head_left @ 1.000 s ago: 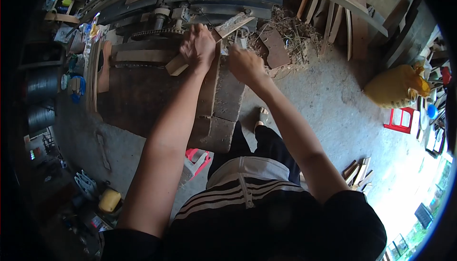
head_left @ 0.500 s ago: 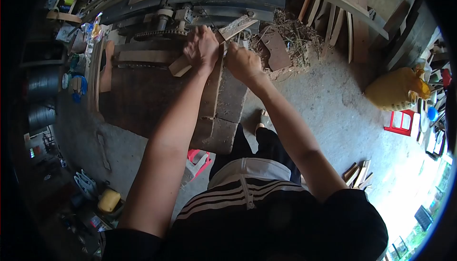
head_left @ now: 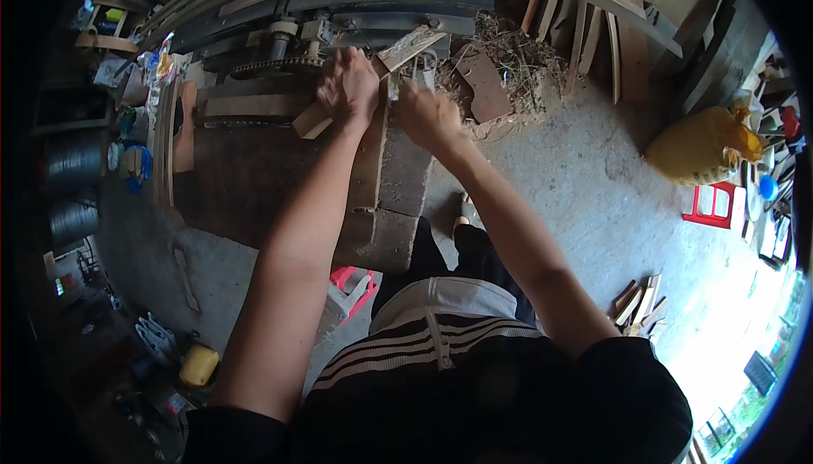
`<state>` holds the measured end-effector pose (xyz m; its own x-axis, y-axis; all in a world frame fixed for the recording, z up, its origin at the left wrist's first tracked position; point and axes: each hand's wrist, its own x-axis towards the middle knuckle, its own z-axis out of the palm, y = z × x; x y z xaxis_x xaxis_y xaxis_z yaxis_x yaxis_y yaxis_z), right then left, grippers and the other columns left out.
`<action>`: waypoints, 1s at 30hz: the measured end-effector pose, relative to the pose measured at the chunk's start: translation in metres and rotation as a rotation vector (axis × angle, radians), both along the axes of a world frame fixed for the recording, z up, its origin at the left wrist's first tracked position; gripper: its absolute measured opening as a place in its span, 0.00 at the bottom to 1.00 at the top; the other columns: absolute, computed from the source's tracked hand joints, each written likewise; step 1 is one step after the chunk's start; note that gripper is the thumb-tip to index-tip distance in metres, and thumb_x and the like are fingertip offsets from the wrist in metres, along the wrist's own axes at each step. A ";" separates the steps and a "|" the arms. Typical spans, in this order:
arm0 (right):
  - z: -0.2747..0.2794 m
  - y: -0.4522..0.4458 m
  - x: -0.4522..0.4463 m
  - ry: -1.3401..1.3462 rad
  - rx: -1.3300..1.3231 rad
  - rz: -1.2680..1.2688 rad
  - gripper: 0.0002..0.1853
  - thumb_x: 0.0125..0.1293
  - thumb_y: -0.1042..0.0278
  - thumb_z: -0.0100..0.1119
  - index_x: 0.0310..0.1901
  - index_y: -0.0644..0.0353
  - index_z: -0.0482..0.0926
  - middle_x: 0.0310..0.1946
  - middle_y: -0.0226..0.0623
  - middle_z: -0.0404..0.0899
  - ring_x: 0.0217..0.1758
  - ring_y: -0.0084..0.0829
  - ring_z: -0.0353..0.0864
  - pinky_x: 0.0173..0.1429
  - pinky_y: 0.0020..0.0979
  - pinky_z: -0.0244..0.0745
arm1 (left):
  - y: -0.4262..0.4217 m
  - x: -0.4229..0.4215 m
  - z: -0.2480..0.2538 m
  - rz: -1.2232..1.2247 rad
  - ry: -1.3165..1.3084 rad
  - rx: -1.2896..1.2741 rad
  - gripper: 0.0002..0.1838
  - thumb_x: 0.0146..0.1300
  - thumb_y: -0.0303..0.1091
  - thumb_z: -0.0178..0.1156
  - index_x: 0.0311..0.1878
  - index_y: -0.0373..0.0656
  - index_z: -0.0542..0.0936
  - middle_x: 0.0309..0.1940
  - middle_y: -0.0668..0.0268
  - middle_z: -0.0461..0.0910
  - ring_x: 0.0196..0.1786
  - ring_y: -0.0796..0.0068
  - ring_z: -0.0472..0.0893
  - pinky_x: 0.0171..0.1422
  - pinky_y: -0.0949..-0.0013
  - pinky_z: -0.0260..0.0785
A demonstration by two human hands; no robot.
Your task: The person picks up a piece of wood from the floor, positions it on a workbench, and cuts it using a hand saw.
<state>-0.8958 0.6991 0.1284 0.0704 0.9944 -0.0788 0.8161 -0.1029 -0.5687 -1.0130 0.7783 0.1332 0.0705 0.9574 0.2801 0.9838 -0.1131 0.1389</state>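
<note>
The left hand (head_left: 350,87) has its grip wrapped over a stick of wood (head_left: 412,46), slanted at the far end of the worktop (head_left: 246,168), with wood showing on both sides. The right hand (head_left: 429,115) is curled closed just beside it; I cannot tell on what. Compared with half a second ago, it has drawn slightly back toward the body while the wood lies the same, suggesting one pull of a to-and-fro stroke. Counted: two hands, one stick, one chain (head_left: 262,67) beyond; at right, one yellow sack (head_left: 696,149) and one red stool (head_left: 713,204).
</note>
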 end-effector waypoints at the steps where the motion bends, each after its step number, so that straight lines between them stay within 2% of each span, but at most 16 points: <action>1: 0.010 -0.019 0.005 0.012 -0.030 -0.009 0.12 0.67 0.63 0.47 0.41 0.64 0.70 0.27 0.56 0.81 0.35 0.56 0.83 0.38 0.52 0.79 | 0.001 0.001 0.000 0.010 0.028 0.033 0.14 0.70 0.44 0.45 0.42 0.46 0.75 0.44 0.62 0.78 0.48 0.55 0.80 0.45 0.51 0.74; 5: 0.019 -0.058 0.016 0.007 -0.103 0.023 0.11 0.67 0.63 0.46 0.41 0.63 0.70 0.27 0.54 0.81 0.32 0.56 0.83 0.36 0.53 0.79 | 0.002 0.002 0.002 0.030 0.033 0.041 0.12 0.69 0.43 0.47 0.39 0.46 0.75 0.43 0.62 0.77 0.46 0.56 0.80 0.44 0.53 0.74; 9: 0.008 -0.009 0.004 0.024 -0.039 0.007 0.10 0.67 0.64 0.47 0.41 0.62 0.69 0.25 0.53 0.81 0.30 0.56 0.83 0.34 0.53 0.78 | 0.002 0.001 0.003 -0.010 0.043 0.051 0.15 0.72 0.46 0.42 0.43 0.48 0.74 0.46 0.64 0.78 0.48 0.55 0.81 0.46 0.50 0.73; 11: 0.004 0.010 -0.005 -0.002 -0.039 0.020 0.13 0.69 0.63 0.42 0.44 0.64 0.72 0.30 0.54 0.83 0.37 0.52 0.85 0.42 0.50 0.79 | 0.002 -0.001 0.002 0.007 0.015 -0.009 0.15 0.72 0.46 0.42 0.44 0.48 0.74 0.47 0.63 0.78 0.49 0.53 0.80 0.46 0.48 0.72; 14: 0.018 -0.022 0.005 0.033 -0.122 -0.002 0.14 0.69 0.62 0.41 0.44 0.64 0.72 0.30 0.54 0.83 0.37 0.53 0.85 0.42 0.50 0.79 | 0.000 0.002 -0.002 0.035 0.013 0.043 0.16 0.72 0.46 0.42 0.45 0.47 0.74 0.49 0.62 0.77 0.49 0.50 0.80 0.47 0.46 0.71; 16: 0.020 -0.049 0.016 -0.004 -0.133 0.024 0.14 0.69 0.62 0.41 0.44 0.64 0.72 0.30 0.54 0.83 0.37 0.53 0.85 0.43 0.50 0.79 | 0.001 0.001 0.003 0.045 -0.025 -0.067 0.16 0.72 0.47 0.41 0.46 0.46 0.73 0.49 0.61 0.76 0.48 0.47 0.80 0.48 0.44 0.70; 18: 0.022 -0.055 0.015 -0.032 -0.164 0.044 0.14 0.69 0.62 0.41 0.44 0.64 0.72 0.31 0.54 0.83 0.38 0.53 0.85 0.43 0.49 0.80 | 0.000 -0.002 -0.001 0.041 -0.007 -0.029 0.16 0.72 0.47 0.41 0.45 0.47 0.73 0.48 0.61 0.77 0.47 0.48 0.80 0.48 0.45 0.71; 21: 0.024 -0.015 0.007 0.024 -0.185 0.022 0.13 0.69 0.64 0.42 0.44 0.64 0.72 0.30 0.54 0.83 0.37 0.52 0.85 0.42 0.49 0.80 | 0.000 0.000 0.001 0.005 -0.009 0.020 0.15 0.72 0.46 0.42 0.43 0.47 0.74 0.44 0.62 0.78 0.46 0.51 0.80 0.45 0.48 0.72; 23: 0.005 0.012 -0.004 0.022 -0.057 0.023 0.13 0.69 0.64 0.41 0.44 0.64 0.72 0.29 0.54 0.83 0.35 0.52 0.85 0.40 0.50 0.80 | 0.002 0.001 0.001 0.002 -0.002 0.026 0.15 0.72 0.45 0.43 0.43 0.47 0.74 0.44 0.62 0.78 0.46 0.51 0.80 0.45 0.48 0.72; 30: 0.023 -0.046 0.016 -0.025 -0.160 0.061 0.12 0.69 0.65 0.42 0.42 0.64 0.72 0.31 0.52 0.83 0.35 0.52 0.85 0.36 0.49 0.80 | 0.000 0.001 0.004 0.010 0.002 0.020 0.15 0.72 0.45 0.43 0.43 0.46 0.74 0.45 0.60 0.78 0.47 0.51 0.80 0.45 0.48 0.72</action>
